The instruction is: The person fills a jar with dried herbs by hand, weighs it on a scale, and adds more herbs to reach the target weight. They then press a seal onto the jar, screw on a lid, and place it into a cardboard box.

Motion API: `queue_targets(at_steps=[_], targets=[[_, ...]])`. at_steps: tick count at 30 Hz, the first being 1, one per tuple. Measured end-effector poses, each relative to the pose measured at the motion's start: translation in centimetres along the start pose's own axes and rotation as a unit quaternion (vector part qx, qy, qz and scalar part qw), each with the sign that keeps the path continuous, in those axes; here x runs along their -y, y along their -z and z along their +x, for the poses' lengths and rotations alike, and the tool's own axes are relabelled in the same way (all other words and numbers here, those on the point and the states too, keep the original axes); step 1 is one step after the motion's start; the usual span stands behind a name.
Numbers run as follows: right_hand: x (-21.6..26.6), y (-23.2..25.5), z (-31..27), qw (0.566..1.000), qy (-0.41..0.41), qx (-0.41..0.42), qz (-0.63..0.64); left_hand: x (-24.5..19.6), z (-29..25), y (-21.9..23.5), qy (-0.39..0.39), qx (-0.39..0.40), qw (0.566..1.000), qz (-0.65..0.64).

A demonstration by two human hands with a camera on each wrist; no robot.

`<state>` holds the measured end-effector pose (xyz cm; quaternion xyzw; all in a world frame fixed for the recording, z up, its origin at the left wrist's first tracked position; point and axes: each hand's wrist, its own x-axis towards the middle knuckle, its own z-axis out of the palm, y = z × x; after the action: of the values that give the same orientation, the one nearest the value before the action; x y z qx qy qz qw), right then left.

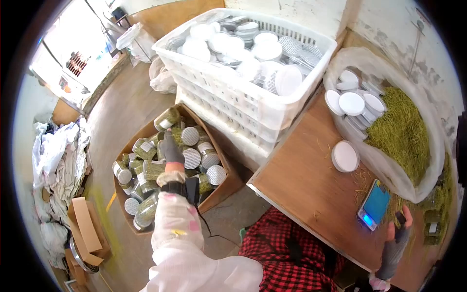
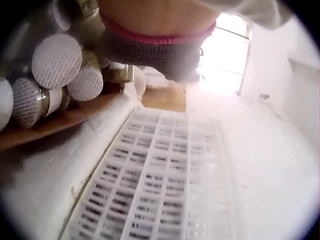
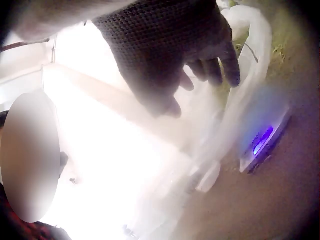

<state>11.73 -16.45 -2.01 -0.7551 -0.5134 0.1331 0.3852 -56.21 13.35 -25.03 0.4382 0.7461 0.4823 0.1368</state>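
My left hand (image 1: 172, 151), in a dark fingerless glove, reaches into a cardboard box (image 1: 226, 163) of clear jars filled with green dried herb. Its fingertips meet a tilted jar (image 1: 167, 119) at the far side of the box; I cannot tell whether they grip it. In the left wrist view the gloved left hand (image 2: 150, 56) hides its own fingers, with patterned jar ends (image 2: 56, 61) beside it. My right hand (image 1: 400, 238), in a grey fingerless glove, is beside a small digital scale (image 1: 377, 202). Loosely bent fingers hang from the right hand (image 3: 175, 60) in the right wrist view, holding nothing.
A white plastic crate (image 1: 219, 100) heaped with white lids stands behind the table (image 1: 296, 180). A clear bag (image 1: 413, 192) of green dried herb and round lids lies right; one round lid (image 1: 345, 156) is near the scale. Cartons (image 1: 87, 226) and piled sacks (image 1: 56, 165) are left.
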Motion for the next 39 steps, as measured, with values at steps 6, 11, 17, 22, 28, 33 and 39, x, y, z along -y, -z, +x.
queue_targets(at_steps=[6,11,17,22,28,33,39], targets=[[-1.0,2.7,-1.2,0.997,-0.02,-0.041,-0.064,-10.5,-7.2,-1.0,0.06,-0.087,0.931,-0.35],[-4.2,6.0,-2.8,0.993,-0.049,-0.095,-0.04,-9.5,-13.5,2.0,-0.184,-0.015,0.975,-0.122],[-14.1,12.7,-5.9,0.952,-0.161,-0.258,-0.024,-25.0,-21.1,-2.0,-0.484,0.035,0.872,0.06],[-21.7,17.7,-5.4,0.886,-0.257,-0.386,0.028,-32.9,-29.1,-4.8,-0.54,0.13,0.831,0.037],[-21.3,17.6,4.5,0.937,-0.172,-0.305,-0.017,-35.6,-32.2,-6.4,-0.575,0.192,0.794,0.043],[-18.8,16.3,12.3,0.921,-0.147,-0.34,-0.122,-34.8,-31.7,-7.3,-0.554,0.223,0.801,0.039],[-21.0,16.5,14.9,0.944,-0.043,-0.3,-0.129,-33.4,-31.9,-8.1,-0.547,0.199,0.81,0.063]])
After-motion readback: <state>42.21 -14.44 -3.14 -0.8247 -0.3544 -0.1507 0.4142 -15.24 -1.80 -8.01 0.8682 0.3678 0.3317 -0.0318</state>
